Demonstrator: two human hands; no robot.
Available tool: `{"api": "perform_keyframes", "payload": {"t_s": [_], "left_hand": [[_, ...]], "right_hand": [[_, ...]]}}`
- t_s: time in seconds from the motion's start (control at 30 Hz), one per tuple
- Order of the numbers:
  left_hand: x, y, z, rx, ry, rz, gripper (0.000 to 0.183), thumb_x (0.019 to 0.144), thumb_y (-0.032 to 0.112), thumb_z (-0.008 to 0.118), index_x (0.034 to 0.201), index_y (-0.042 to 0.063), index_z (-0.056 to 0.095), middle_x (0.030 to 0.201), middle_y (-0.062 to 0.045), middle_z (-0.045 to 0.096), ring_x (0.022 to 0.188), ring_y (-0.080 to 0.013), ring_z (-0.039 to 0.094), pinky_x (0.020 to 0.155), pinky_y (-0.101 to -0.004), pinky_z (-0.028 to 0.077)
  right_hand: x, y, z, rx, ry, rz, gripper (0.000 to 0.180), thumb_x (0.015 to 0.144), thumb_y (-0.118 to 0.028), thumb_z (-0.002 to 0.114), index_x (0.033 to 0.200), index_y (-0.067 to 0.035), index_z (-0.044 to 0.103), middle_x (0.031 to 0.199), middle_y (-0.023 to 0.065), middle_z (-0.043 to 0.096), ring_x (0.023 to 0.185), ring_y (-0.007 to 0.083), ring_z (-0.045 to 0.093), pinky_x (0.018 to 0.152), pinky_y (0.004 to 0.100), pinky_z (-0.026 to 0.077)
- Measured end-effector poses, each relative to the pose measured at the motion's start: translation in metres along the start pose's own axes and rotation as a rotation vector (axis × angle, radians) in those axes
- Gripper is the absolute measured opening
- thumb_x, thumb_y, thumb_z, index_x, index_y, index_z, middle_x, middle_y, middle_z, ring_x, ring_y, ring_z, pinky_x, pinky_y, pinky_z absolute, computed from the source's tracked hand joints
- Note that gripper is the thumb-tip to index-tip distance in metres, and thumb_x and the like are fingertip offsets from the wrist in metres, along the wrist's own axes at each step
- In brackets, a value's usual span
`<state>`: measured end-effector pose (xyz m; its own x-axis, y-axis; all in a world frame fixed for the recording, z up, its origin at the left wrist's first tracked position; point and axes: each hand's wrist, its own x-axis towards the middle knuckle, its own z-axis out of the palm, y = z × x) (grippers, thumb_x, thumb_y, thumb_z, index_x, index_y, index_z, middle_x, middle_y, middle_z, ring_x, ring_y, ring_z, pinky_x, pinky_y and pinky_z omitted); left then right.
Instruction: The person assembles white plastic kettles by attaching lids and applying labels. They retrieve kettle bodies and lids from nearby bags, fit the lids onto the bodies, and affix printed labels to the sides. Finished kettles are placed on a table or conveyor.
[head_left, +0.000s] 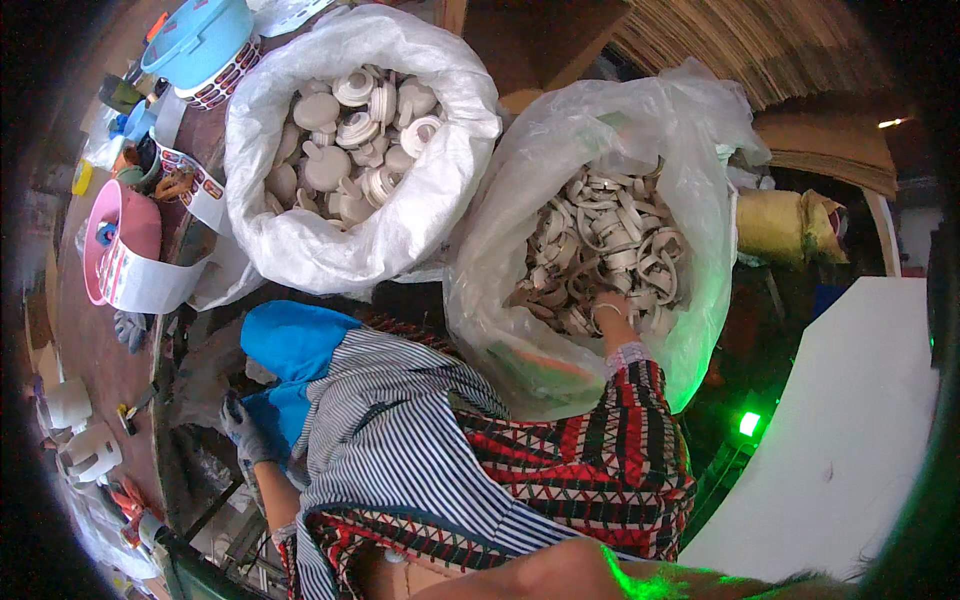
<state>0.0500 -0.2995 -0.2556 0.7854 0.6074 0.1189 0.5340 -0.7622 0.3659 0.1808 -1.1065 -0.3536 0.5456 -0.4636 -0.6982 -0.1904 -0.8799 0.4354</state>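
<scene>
My right hand reaches down into a clear plastic-lined sack. Its fingers are sunk among many pale plastic ring-and-strap parts, so their grip is hidden. My left hand, in a grey work glove, is low at the left, beside the blue cloth over my knee. Whether its curled fingers hold anything is unclear. Ahead of my lap stands a white woven sack with a rolled rim, filled with pale round plastic caps, some with tabs.
On the worktable at left are a pink basket, a blue tub, printed label strips, a spare grey glove and white plastic containers. Stacked cardboard stands at the back right, near a white panel and a green light.
</scene>
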Motion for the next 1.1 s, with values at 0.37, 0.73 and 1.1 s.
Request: {"api": "perform_keyframes", "payload": {"t_s": [0.37,0.73,1.1], "left_hand": [[-0.039,0.024,-0.028,0.188,-0.063,-0.111,0.026,0.087,0.028,0.062,0.101,0.008,0.068,0.103,-0.016,0.068,0.095,-0.0348,0.063,0.082,-0.0436,0.051],[-0.049,0.032,-0.038,-0.267,0.306,0.006,0.030,0.087,0.028,0.063,0.111,0.011,0.068,0.112,-0.012,0.066,0.103,-0.0337,0.061,0.092,-0.0424,0.048],[-0.034,0.146,-0.115,-1.248,-0.253,0.363,0.071,0.091,0.024,0.072,0.148,0.007,0.033,0.143,-0.012,0.044,0.130,-0.0184,0.043,0.110,-0.0358,0.036]], "right_hand": [[-0.004,0.002,-0.108,0.452,0.546,-0.271,0.044,0.077,-0.021,0.077,0.119,-0.011,0.069,0.127,0.0130,0.063,0.119,0.0292,0.059,0.096,0.0450,0.048],[-0.264,-0.013,-0.400,0.237,0.166,-1.125,0.041,0.075,-0.017,0.078,0.115,-0.009,0.070,0.119,0.0117,0.068,0.112,0.0286,0.063,0.095,0.0427,0.049],[-0.565,-0.377,-0.340,-0.684,0.372,-2.164,0.032,0.080,-0.014,0.074,0.109,-0.008,0.061,0.111,0.0121,0.063,0.096,0.0327,0.065,0.082,0.0394,0.052]]}}
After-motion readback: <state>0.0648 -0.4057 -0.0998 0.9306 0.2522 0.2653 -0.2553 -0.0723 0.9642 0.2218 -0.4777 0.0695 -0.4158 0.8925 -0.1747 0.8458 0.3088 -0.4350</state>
